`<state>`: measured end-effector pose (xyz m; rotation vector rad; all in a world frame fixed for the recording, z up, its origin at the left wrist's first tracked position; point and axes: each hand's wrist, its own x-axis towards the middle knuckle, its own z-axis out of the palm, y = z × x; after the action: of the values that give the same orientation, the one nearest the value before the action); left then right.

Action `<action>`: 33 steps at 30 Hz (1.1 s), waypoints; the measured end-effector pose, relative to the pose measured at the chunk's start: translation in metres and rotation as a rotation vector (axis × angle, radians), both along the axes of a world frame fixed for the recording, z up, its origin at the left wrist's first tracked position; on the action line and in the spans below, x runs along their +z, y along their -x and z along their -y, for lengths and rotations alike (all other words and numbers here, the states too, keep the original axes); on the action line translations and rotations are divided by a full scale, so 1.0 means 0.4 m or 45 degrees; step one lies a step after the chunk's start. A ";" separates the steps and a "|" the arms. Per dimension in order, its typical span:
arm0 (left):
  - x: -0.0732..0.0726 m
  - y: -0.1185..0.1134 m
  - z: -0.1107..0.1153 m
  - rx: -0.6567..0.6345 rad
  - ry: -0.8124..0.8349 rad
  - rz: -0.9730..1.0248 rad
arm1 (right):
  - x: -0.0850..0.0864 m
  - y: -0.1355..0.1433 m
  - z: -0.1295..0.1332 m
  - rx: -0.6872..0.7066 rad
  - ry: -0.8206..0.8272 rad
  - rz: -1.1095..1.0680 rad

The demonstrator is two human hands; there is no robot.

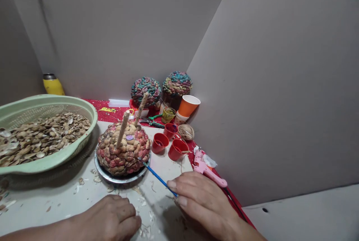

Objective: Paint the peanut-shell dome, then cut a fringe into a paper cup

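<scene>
My right hand [200,200] pinches a thin blue paintbrush [157,175] between thumb and fingers. The brush tip touches the lower right side of a dome covered in peanut shells [123,151], partly coloured red and pink. Two twine-wrapped sticks [122,129] stand up from the dome, and a small purple oval piece [129,137] lies between them. Under the dome is a round metal dish [123,178]. In front of it, my left hand [116,215] rests on the table with its fingers curled in; nothing shows in it.
Several red cups [178,149] stand right of the dome, near a twine ball [186,132] and a pink glue gun [209,172]. A green colander [92,121] of shells is at left. Behind sit two multicoloured domes [146,90], orange paper cups [187,107] and green-handled pliers [154,121].
</scene>
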<state>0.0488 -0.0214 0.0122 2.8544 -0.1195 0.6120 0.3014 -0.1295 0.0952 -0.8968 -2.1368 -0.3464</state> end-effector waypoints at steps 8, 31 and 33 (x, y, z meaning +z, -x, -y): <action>0.005 0.000 -0.007 -0.009 -0.010 -0.007 | -0.006 0.034 -0.066 -0.236 0.004 -0.961; 0.004 0.000 -0.002 -0.001 0.000 0.014 | -0.011 0.014 -0.100 -0.171 0.415 -1.253; 0.002 0.001 -0.002 -0.012 0.000 0.007 | -0.010 0.025 -0.105 -0.179 0.420 -1.211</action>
<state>0.0485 -0.0208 0.0131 2.8513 -0.1334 0.6176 0.2913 -0.0874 0.0911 -1.1052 -1.2566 0.3355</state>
